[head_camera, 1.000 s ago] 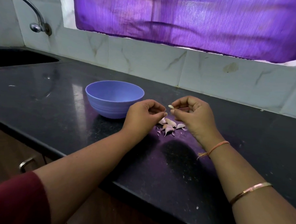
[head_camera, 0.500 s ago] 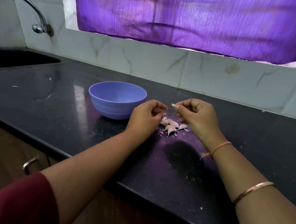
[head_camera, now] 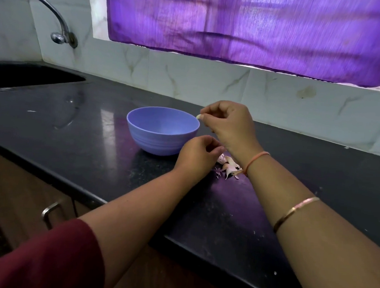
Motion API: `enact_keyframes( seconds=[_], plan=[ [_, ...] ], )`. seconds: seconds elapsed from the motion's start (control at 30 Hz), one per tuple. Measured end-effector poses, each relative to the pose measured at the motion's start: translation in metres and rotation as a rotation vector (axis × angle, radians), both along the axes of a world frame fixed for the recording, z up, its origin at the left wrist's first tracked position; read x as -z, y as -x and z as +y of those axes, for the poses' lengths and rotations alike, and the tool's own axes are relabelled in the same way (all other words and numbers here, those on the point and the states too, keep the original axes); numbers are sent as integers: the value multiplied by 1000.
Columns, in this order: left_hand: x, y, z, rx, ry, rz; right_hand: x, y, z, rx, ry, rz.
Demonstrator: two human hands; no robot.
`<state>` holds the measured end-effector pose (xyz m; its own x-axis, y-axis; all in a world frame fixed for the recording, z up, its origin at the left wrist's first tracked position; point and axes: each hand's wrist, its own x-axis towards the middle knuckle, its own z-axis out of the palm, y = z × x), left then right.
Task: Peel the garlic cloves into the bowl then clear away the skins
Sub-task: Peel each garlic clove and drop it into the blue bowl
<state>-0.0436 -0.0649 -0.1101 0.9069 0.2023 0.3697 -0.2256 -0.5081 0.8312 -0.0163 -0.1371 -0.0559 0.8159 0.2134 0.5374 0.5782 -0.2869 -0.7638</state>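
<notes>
Right hand [head_camera: 228, 124] has carried its pinched garlic clove [head_camera: 198, 116] to the bowl [head_camera: 160, 141] rim; left hand [head_camera: 196, 154] curled, hold unclear

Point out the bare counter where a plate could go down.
Free: the counter between sink and bowl, and the stretch right of the right forearm up to the tiled wall. Crowded: beside the bowl, where the left hand, right hand and garlic skins sit.

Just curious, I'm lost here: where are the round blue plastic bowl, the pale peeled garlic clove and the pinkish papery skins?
Blue plastic bowl [head_camera: 157, 141]: head view, front outer wall.
Peeled garlic clove [head_camera: 198, 116]: head view, exposed tip.
Papery skins [head_camera: 228, 168]: head view, pile's middle.
</notes>
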Motion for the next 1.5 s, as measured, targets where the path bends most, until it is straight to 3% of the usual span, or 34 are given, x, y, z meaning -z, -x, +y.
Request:
enact_keyframes(
  seconds=[0.2, 0.47, 0.67, 1.07, 1.27, 1.37, 1.5],
  plan=[
    [-1, -2, 3, -19, -104, 31, -3, -5, 16, -13, 163, -7],
    [2, -4, 2, -11, 14, 3, -4, -6, -31, 46, -3, 118],
    [4, -6, 2, 38, 36, 8, 16, -3, -72, 111, 288, 200],
    [8, 1, 0, 64, 55, -59, 31, -5, -80, 184, 826, 74],
    [6, -4, 1, 55, 9, -92, 31, -11, -76, 175, 908, 14],
    [5, -4, 0, 59, 20, -99, 30, -12, -77, 194, 837, -8],
    [5, -4, 0, 65, 53, -88, 29, -10, -80, 131, 428, 99]
  ],
)
